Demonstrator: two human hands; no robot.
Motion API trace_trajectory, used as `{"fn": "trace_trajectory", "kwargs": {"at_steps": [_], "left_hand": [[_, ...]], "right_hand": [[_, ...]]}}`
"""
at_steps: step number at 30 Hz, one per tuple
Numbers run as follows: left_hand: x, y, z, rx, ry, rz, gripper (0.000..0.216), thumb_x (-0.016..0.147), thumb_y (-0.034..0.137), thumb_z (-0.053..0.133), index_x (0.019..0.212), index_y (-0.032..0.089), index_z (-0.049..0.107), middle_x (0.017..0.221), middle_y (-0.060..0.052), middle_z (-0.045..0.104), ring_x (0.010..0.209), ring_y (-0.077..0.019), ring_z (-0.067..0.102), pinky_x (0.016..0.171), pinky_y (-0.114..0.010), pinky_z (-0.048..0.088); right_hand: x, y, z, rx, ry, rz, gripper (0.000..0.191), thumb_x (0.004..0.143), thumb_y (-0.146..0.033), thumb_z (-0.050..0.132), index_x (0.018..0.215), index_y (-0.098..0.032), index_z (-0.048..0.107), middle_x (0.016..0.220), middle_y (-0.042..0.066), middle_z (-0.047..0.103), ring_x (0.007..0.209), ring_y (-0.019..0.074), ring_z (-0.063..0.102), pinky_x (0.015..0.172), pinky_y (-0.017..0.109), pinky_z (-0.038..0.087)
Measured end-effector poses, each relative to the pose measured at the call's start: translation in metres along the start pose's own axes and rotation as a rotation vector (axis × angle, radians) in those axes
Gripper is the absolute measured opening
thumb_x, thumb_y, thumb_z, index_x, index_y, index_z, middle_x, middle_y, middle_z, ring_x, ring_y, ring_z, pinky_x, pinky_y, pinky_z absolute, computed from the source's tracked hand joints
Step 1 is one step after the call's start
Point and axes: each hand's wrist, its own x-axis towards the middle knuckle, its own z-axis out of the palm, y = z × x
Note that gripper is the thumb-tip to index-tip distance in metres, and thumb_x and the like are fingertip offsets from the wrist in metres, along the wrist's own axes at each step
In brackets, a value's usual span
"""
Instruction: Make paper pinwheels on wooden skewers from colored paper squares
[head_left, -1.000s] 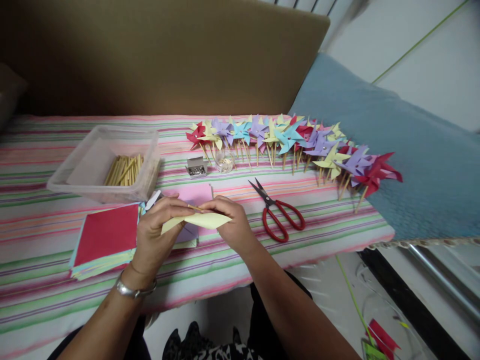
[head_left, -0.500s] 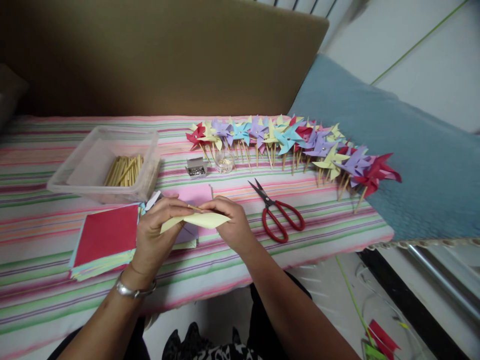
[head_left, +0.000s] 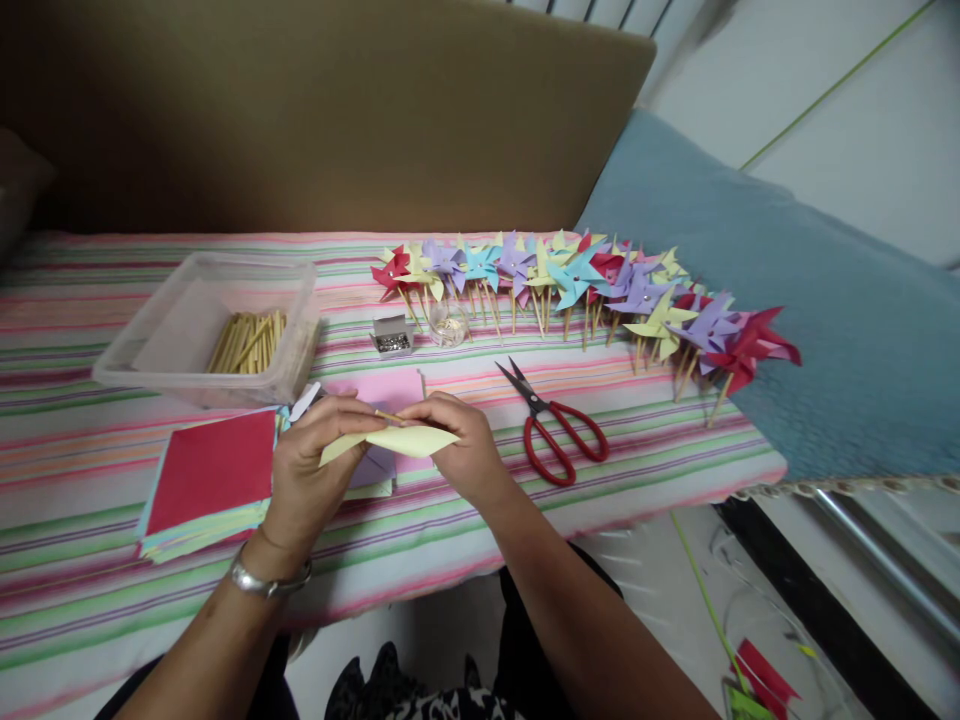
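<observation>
Over the striped tablecloth (head_left: 435, 535), inside its near edge, the left hand (head_left: 311, 445) pinches pale yellow paper (head_left: 412, 440); the right hand (head_left: 466, 445) pinches a thin stick (head_left: 388, 416) behind it. Cloth shows between the right hand and scissors (head_left: 536, 405). Since half a second ago, the pose has barely changed.

Likely home, room used as craft corner. Striped household cloth (head_left: 450, 535) beneath left hand (head_left: 319, 450) and right hand (head_left: 466, 445). Soft blue cover (head_left: 757, 310) with trimmed edge, sofa or bed unclear, well right of right hand. Paper pinwheels (head_left: 576, 277) beyond right hand; plastic tub (head_left: 154, 376) of sticks (head_left: 251, 342) beyond left hand.
</observation>
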Motion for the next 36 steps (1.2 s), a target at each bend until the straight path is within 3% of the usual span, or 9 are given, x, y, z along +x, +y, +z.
{"fn": "trace_trajectory", "kwargs": {"at_steps": [13, 36], "left_hand": [[-0.0001, 0.0006, -0.0015, -0.005, -0.020, 0.010, 0.024, 0.077, 0.005, 0.065, 0.090, 0.025, 0.070, 0.093, -0.001, 0.068, 0.088, -0.0158, 0.063, 0.090, -0.037, 0.048], [0.0013, 0.0067, -0.0019, 0.038, -0.007, -0.010, 0.015, 0.078, 0.012, 0.065, 0.086, 0.024, 0.071, 0.092, -0.002, 0.069, 0.088, -0.0172, 0.064, 0.086, -0.037, 0.050]], "right_hand": [[-0.0004, 0.0004, 0.0009, -0.024, 0.006, 0.006, 0.010, 0.078, -0.015, 0.063, 0.081, -0.019, 0.071, 0.071, 0.000, 0.062, 0.067, 0.0133, 0.056, 0.063, 0.025, 0.043], [-0.0022, 0.0023, 0.0008, -0.056, -0.007, -0.013, 0.014, 0.075, -0.012, 0.063, 0.082, -0.020, 0.072, 0.072, 0.000, 0.065, 0.068, 0.0134, 0.057, 0.063, 0.025, 0.044]]}}
